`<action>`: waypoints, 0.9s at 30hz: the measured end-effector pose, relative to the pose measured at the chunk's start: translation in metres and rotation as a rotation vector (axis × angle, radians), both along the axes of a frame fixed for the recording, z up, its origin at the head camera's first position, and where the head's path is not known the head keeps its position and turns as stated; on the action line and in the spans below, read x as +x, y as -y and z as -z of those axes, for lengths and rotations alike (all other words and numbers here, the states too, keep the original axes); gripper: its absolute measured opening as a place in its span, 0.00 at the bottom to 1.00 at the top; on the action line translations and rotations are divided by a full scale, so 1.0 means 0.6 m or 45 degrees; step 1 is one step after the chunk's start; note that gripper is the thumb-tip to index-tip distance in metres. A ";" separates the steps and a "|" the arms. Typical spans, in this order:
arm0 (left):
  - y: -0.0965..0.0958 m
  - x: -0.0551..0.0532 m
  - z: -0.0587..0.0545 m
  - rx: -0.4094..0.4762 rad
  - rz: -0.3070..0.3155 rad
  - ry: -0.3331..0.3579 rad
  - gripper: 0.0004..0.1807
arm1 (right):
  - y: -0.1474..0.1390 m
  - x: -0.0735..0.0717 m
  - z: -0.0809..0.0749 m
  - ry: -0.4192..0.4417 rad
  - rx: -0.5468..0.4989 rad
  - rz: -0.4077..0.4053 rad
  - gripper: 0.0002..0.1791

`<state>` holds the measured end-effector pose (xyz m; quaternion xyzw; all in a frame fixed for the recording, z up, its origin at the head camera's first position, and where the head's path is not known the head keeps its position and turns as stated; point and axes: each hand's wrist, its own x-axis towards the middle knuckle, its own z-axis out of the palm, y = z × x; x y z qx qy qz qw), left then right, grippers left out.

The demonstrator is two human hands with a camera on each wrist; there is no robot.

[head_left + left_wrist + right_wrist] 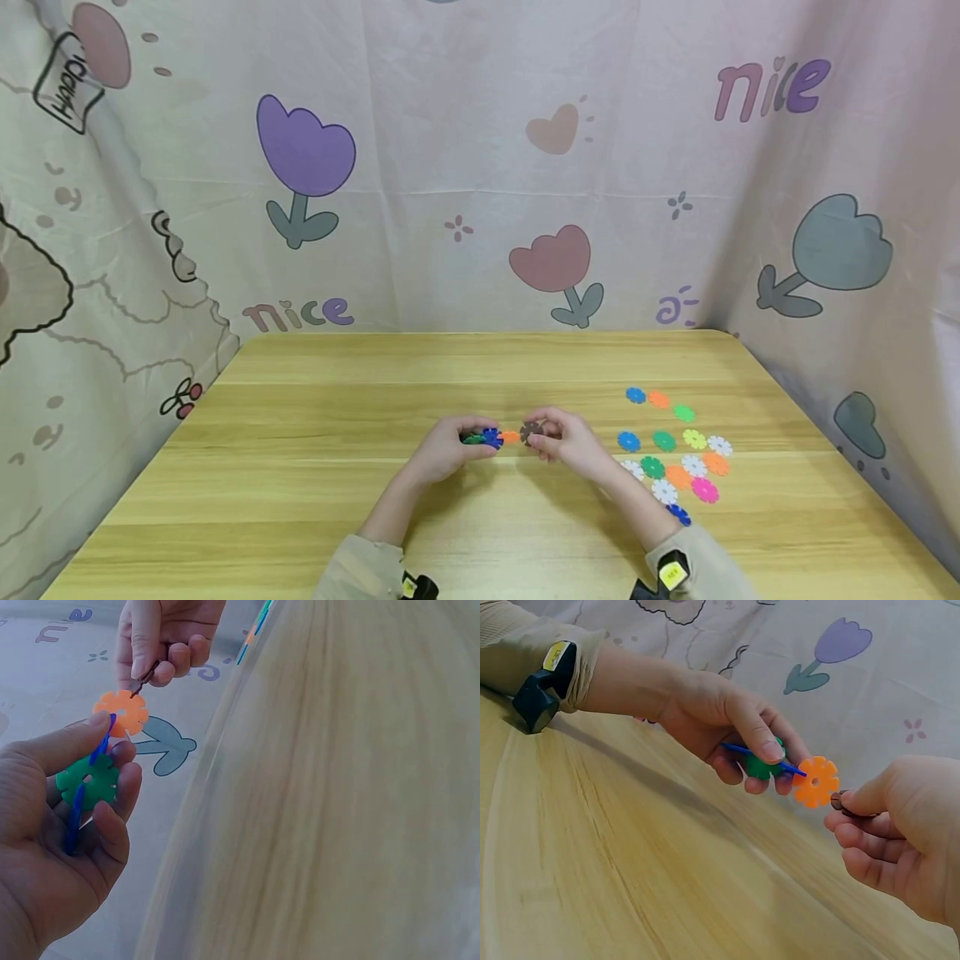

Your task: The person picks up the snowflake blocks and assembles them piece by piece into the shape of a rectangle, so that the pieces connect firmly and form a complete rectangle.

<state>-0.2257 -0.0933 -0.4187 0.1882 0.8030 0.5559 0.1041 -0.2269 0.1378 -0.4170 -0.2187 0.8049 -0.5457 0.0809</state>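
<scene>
My left hand (444, 450) grips a short chain of notched plastic discs, held over the middle of the table. In the left wrist view the chain shows a blue disc (73, 821) near the palm, a green disc (88, 784), a second blue disc by the thumb tip, and an orange disc (124, 712) sticking out at the far end. My right hand (573, 442) pinches a brown disc (531, 433) between thumb and fingers. In the right wrist view the brown disc's edge sits right at a notch of the orange disc (816, 781), set crosswise to it.
Several loose discs lie on the wooden table (300, 517) right of my right hand, among them a pink disc (705, 489), a yellow disc (695, 438) and a dark blue disc (678, 514) beside the right forearm. A printed curtain (450, 167) hangs behind the table and along its sides.
</scene>
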 end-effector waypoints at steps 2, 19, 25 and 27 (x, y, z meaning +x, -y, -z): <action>0.000 0.000 0.000 0.001 0.001 -0.003 0.22 | 0.001 0.000 0.001 0.003 -0.005 -0.010 0.17; 0.004 0.001 -0.002 -0.014 -0.007 -0.009 0.23 | 0.025 0.013 0.005 0.047 -0.088 0.064 0.16; 0.002 0.005 -0.007 0.004 0.018 -0.018 0.23 | 0.026 0.015 0.006 0.055 -0.136 0.044 0.14; 0.002 0.006 -0.007 0.008 0.033 -0.029 0.22 | 0.026 0.015 0.009 0.062 -0.135 0.042 0.14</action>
